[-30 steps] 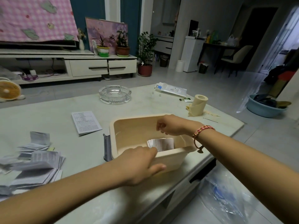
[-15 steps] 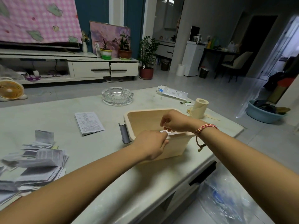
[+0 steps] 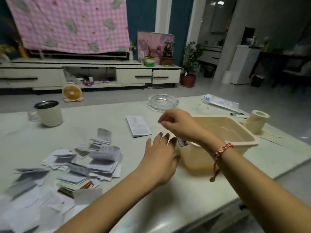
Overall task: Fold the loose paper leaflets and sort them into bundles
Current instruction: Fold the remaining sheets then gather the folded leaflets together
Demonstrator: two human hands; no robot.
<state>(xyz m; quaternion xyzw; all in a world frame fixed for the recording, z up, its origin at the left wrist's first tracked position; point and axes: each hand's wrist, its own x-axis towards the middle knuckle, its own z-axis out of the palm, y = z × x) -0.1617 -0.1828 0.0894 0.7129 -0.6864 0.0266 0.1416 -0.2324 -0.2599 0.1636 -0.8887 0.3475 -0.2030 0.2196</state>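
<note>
The left hand [image 3: 159, 158] is hovering flat over the middle of the table [image 3: 168, 202], fingers spread and relaxed, gripping nothing. The right hand [image 3: 178, 125] is hanging just beyond it, above the left rim of the tub [image 3: 249, 142], fingers curled in towards the thumb; the blur is making it impossible to tell whether it is pinching any paper.

The loose leaflets [image 3: 87, 163] are lying in a ragged heap towards the near left corner, spilling right up to the near edge and out of view on the left. One folded leaflet [image 3: 138, 126] is lying on its own further back, between the heap and the tub, near the left fingertips.

The tub is sitting close to the near right edge of the table. A roll of tape [image 3: 257, 121] is standing just beside its far corner, near the right edge. An ashtray [image 3: 162, 102] is sitting along the far edge, a flat packet [image 3: 220, 103] is lying at the far right corner, and a mug [image 3: 48, 113] is standing towards the far left.

A bare strip is running along the near edge, between the heap and the tub, under both forearms.
</note>
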